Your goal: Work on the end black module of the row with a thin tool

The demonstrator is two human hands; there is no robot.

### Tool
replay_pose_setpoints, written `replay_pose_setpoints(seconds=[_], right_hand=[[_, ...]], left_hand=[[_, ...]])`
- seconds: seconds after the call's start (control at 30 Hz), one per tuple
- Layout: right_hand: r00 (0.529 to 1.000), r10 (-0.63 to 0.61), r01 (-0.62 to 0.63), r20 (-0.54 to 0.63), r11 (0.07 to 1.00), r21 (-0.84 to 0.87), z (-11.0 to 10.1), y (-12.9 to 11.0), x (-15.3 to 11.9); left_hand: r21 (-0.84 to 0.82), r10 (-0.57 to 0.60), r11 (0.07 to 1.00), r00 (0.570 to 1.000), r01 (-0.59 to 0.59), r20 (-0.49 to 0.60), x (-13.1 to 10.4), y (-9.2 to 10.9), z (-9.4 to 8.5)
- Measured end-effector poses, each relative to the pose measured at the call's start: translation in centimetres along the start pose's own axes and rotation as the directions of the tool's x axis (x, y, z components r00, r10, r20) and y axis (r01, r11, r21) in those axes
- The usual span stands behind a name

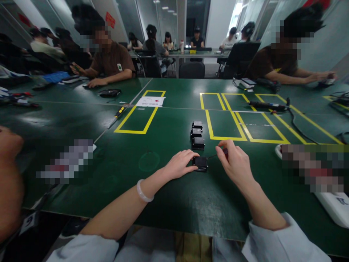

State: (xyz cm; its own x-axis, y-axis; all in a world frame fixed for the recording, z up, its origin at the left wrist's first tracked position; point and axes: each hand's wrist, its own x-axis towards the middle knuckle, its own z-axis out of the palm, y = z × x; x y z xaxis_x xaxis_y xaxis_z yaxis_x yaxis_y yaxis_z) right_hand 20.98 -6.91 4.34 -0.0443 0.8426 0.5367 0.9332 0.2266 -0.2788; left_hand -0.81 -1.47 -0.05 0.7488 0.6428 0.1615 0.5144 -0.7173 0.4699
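Note:
A small black box-shaped part point(200, 164) with tiny shiny screws at its sides lies on the green table point(174, 203). My left hand point(180, 165) grips it from the left, fingertips and thumb against its edge. In my right hand point(236, 162) is a small screwdriver point(214, 156), pinched between thumb and fingers. Its thin shaft points left, with the tip at or close to the box's right side; exact contact cannot be made out. Just beyond stand three similar black boxes point(198, 142) in a row leading away from me.
Yellow tape outlines point(227, 138) mark the table. A yellow-and-black screwdriver point(120, 111) and a paper sheet point(150, 101) lie to the left. A black corded tool point(268, 106) is at far right, near a white device point(331, 207). Another person's arm point(11, 182) enters at left; co-workers sit opposite.

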Motion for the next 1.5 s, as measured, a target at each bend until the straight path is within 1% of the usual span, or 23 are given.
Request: replay_pose_setpoints(seconds=[0.3,0.57,0.77,1.0,1.23,1.5], right_hand=[[1.0,0.016,-0.016,0.023,1.0,-0.005,0.1,-0.09,-0.02],[0.999,-0.011,0.011,0.031,1.0,-0.005,-0.13,0.01,0.07],[1.0,-0.002,0.002,0.007,1.0,-0.004,-0.25,-0.17,0.13],[0.999,-0.024,0.024,0.024,1.0,-0.016,-0.43,-0.19,0.19],[0.999,0.022,-0.023,0.023,1.0,0.019,-0.42,-0.27,0.15],[0.999,0.01,-0.01,0.032,1.0,0.015,-0.3,-0.11,0.07]], left_hand=[[0.016,-0.003,1.0,1.0,0.003,-0.004,0.01,-0.1,0.21],[0.011,-0.017,1.0,1.0,0.017,0.005,0.01,0.03,0.06],[0.015,-0.014,1.0,1.0,0.014,0.004,0.02,0.03,0.07],[0.016,-0.023,1.0,1.0,0.023,0.012,0.05,0.0,-0.01],[0.012,-0.024,1.0,1.0,0.024,0.015,0.11,0.13,-0.09],[0.011,-0.026,1.0,0.999,0.026,0.019,0.08,0.2,-0.19]])
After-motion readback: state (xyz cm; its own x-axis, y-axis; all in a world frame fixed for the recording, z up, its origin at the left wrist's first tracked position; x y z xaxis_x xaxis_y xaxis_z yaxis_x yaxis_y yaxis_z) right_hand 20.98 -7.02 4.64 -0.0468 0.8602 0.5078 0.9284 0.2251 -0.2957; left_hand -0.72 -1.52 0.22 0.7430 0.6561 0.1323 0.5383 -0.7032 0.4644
